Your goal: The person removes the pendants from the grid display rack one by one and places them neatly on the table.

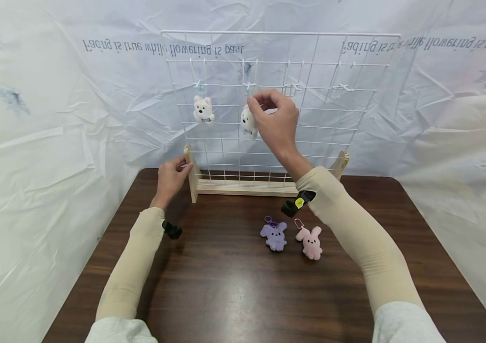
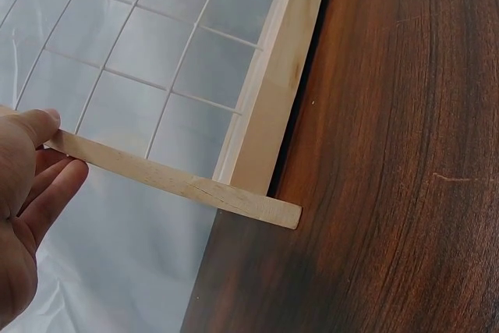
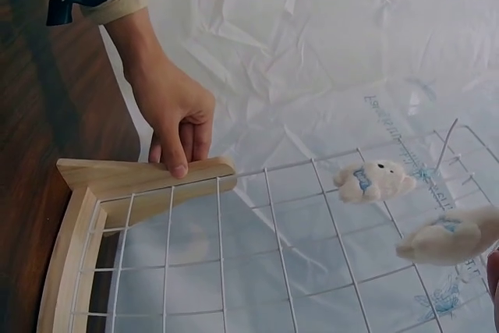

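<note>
My left hand (image 1: pixel 171 178) pinches the upper part of the wooden side support (image 2: pixel 148 171) of a white wire grid rack (image 1: pixel 234 152), thumb on one face and fingers on the other. High at the grid, my right hand (image 1: pixel 279 116) pinches the top of a white plush keychain (image 1: pixel 248 123) just below a hook; the hand partly covers the toy. Left of it another white plush keychain (image 1: pixel 203 110) hangs from its own hook (image 1: pixel 197 85). In the right wrist view only a sliver of the right fingers shows at the edge, beside the nearer white plush.
A purple plush keychain (image 1: pixel 275 237) and a pink bunny keychain (image 1: pixel 311 244) lie on the dark wood table (image 1: pixel 208 286), under the right forearm's left side. Two more hooks (image 1: pixel 343 88) stick out at the grid's right. White printed sheeting (image 1: pixel 33 143) surrounds the table.
</note>
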Available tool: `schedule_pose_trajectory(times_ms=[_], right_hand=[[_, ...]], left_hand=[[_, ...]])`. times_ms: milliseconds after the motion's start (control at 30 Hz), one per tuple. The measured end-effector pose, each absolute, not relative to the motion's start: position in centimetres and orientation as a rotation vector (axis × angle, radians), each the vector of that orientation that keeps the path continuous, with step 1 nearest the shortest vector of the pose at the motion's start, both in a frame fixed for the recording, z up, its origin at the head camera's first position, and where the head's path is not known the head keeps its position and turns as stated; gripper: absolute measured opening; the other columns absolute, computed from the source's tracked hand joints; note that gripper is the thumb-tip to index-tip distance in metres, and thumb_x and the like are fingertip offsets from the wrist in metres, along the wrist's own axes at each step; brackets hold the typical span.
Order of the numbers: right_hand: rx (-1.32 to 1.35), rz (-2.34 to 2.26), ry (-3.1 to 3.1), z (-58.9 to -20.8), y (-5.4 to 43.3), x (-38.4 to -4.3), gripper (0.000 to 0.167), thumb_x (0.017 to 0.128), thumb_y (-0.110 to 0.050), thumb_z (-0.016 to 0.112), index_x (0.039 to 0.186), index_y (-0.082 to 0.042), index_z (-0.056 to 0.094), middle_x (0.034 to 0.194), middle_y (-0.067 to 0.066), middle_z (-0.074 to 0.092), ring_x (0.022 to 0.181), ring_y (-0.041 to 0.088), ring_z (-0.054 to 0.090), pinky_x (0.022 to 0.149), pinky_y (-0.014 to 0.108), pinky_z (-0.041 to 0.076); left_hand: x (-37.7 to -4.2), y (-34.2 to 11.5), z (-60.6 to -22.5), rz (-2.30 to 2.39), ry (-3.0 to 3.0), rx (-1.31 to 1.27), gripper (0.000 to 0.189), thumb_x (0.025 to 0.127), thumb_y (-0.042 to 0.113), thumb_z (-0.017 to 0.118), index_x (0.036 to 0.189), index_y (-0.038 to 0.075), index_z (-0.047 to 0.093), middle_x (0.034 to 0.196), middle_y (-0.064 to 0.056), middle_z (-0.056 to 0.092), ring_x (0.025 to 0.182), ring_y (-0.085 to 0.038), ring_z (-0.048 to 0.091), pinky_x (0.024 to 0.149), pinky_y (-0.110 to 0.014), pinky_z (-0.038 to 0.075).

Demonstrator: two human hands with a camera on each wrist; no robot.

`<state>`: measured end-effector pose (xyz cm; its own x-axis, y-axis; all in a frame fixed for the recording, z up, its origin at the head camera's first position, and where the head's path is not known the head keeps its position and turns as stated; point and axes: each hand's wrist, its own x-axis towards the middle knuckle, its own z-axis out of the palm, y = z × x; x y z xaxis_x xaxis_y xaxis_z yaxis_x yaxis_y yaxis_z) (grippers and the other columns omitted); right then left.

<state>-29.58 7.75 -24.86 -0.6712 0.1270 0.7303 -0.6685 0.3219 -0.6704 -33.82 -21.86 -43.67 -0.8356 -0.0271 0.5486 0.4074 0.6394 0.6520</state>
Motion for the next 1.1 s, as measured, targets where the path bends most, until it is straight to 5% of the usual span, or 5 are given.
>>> schedule_pose_trajectory(times_ms=[733,1100], right_hand=[[0.506,1.531,-1.918,-26.8,9.5,-27.2,0.015,0.094,-0.017,0.074,0.097,-0.002,0.075,0.09,0.006,0.071,0.078,0.011,0.066,0.073,0.022,0.058],[0.576,1.55,-1.962,-28.5,10.2,-26.4,0.016,0.096,-0.017,0.073,0.096,-0.001,0.072,0.097,0.006,0.071,0.076,0.014,0.072,0.064,0.022,0.057]], left_hand=[[-33.9,-21.9,-43.9,-1.099,-2.336,-0.279,0.038,0.098,0.021,0.072,0.128,-0.002,0.069,0.121,-0.021,0.071,0.109,-0.033,0.072,0.086,-0.05,0.061],[-33.7,-21.7,-43.5,-1.093,-2.344,-0.288,0.038,0.099,0.02,0.071,0.128,-0.003,0.069,0.121,-0.022,0.071,0.11,-0.033,0.072,0.086,-0.049,0.061]])
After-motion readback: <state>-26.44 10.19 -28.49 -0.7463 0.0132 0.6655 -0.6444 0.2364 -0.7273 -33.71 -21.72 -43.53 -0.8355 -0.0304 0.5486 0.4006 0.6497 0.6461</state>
